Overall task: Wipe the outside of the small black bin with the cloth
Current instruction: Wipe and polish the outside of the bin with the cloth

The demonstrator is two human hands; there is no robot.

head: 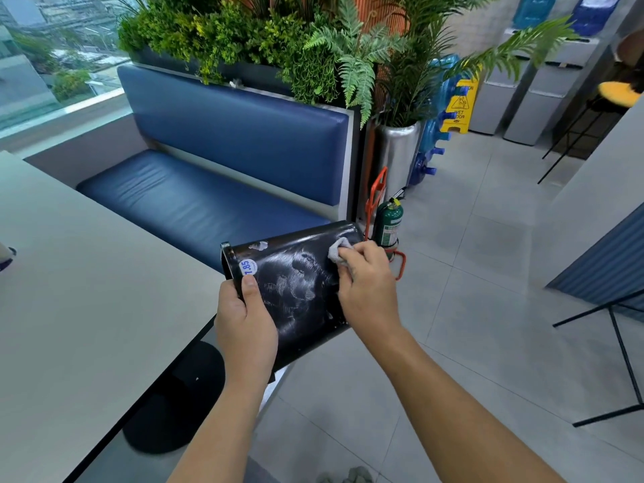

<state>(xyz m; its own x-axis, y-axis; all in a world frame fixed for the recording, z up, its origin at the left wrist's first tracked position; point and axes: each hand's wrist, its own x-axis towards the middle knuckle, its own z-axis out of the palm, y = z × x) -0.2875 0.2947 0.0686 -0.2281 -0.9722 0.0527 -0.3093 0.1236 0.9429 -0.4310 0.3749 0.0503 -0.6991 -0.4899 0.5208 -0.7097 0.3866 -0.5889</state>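
The small black bin (299, 284) is held on its side in the air, its open rim toward the left and its base toward the upper right. White smeared streaks and a round blue-and-white price sticker mark its side. My left hand (245, 322) grips the rim end, thumb on the outer wall beside the sticker. My right hand (366, 284) holds a bunched grey cloth (338, 251) and presses it against the bin's side near the base end.
A grey table (87, 308) on a black round foot stands at the left. Behind the bin are a blue padded bench (209, 190), planters, a green fire extinguisher (388, 226) in an orange stand and a yellow wet-floor sign (460, 106). Black chair legs (616, 343) stand at the right on grey tiles.
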